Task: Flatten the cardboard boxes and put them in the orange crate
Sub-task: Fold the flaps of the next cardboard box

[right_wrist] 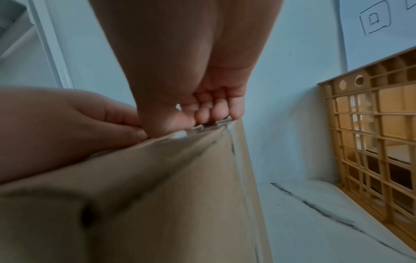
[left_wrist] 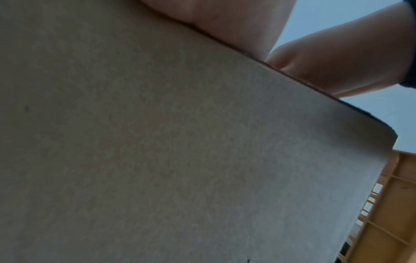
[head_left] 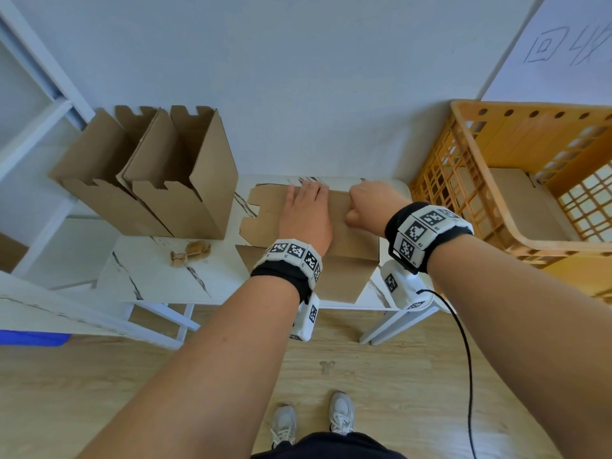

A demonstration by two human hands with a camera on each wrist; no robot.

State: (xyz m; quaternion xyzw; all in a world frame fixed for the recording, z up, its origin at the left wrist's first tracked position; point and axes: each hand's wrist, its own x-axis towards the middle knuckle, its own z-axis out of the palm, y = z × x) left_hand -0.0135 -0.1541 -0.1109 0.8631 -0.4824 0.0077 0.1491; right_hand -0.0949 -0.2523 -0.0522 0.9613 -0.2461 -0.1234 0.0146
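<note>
Flattened cardboard box (head_left: 344, 226) lying on the white marble-patterned table (head_left: 159, 273), its near flap overhanging the table's front edge. The left hand (head_left: 306, 217) lies palm-down on the panel with fingers straight, pressing it flat. The right hand (head_left: 371, 203) sits just beside it at the far edge, fingers curled; the right wrist view shows the fingertips (right_wrist: 216, 110) hooked over the board's far edge, so this hand appears to grip the box.

Progress, as judged: this box is collapsed but not yet moved. The orange crate (head_left: 470, 180) stands touching the table's right end and already holds at least one flat cardboard piece (head_left: 516, 200). Two upright boxes (head_left: 165, 173) at the table's left end remain open and unflattened, so most of the work is still ahead. Small cardboard scraps (head_left: 192, 253) lie in front of them.

Comparison of views: only the head view shows the standing boxes, the scraps and the crate's contents. The left wrist view is almost filled by the cardboard surface, with the crate's lattice wall at its lower right. The right wrist view alone reveals the curled fingertip contact at the edge.
</note>
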